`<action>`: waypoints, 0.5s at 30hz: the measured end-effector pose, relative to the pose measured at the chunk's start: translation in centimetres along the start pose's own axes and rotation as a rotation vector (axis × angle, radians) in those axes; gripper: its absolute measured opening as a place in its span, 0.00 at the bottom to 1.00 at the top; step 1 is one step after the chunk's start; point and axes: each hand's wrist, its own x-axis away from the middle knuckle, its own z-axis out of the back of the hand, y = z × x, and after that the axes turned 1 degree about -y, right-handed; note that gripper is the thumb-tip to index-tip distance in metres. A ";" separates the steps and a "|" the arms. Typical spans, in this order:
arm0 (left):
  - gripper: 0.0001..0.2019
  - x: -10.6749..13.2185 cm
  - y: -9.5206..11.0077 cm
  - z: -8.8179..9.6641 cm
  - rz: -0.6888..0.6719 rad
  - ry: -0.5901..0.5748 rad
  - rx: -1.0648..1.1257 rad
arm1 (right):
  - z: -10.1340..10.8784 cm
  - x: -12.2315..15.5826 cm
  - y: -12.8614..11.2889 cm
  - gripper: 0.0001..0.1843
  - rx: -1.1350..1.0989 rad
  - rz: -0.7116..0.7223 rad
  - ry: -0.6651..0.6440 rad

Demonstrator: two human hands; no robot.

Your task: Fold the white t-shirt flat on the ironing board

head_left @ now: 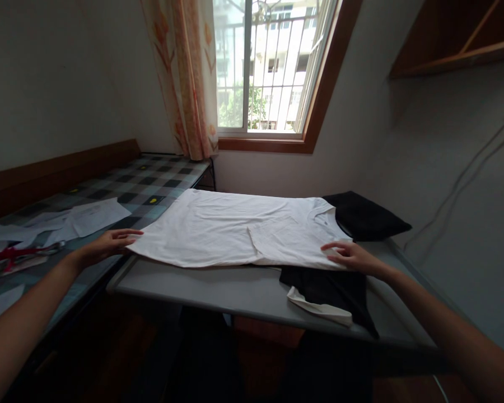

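Note:
A white T-shirt [235,229] lies folded lengthwise on a grey table [218,291], its neck toward the right. My left hand [109,245] rests at the shirt's left hem corner, fingers stretched out and touching the cloth. My right hand [349,254] lies flat on the shirt's near right edge by the shoulder, fingers spread. A black garment [331,288] with a white strip [319,307] lies under the shirt's near right part. Another black cloth [363,215] sits beyond the shirt's neck.
A checked surface [151,182] on the left carries loose white papers [88,218] and a red object [12,254]. Behind it are a curtain [189,78] and a barred window [273,67]. A wooden shelf [457,39] hangs on the right wall.

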 end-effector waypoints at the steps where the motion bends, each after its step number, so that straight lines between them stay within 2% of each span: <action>1: 0.41 -0.1 -0.4 0.3 0.013 -0.009 0.001 | 0.0 0.1 -0.1 0.40 0.002 0.003 -0.001; 4: 0.35 -0.5 -1.4 0.9 -0.002 0.030 -0.099 | 0.3 0.4 0.0 0.39 0.006 -0.001 -0.019; 8: 0.34 -0.8 -1.7 1.1 -0.030 0.087 -0.200 | 0.4 0.4 0.5 0.38 0.014 -0.023 -0.036; 13: 0.34 -0.4 -0.5 0.1 -0.045 0.101 -0.276 | 0.2 0.3 0.7 0.36 0.030 -0.043 -0.022; 15: 0.34 -0.1 0.3 -0.8 -0.046 0.176 -0.353 | 0.0 0.4 0.7 0.37 0.026 -0.050 -0.014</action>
